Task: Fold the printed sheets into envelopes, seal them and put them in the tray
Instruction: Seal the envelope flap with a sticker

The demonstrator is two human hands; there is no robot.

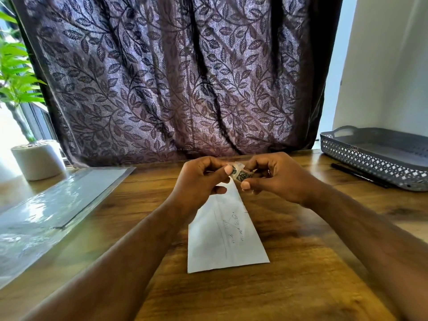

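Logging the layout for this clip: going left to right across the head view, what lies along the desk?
Clear plastic sheet → left hand → small printed paper piece → right hand → grey perforated plastic tray. Left out as overlapping: white cylindrical pot, white paper envelope, black pen.

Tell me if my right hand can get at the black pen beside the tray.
Probably yes: only bare table lies between the right hand and the black pen, but it is pinching a small printed piece.
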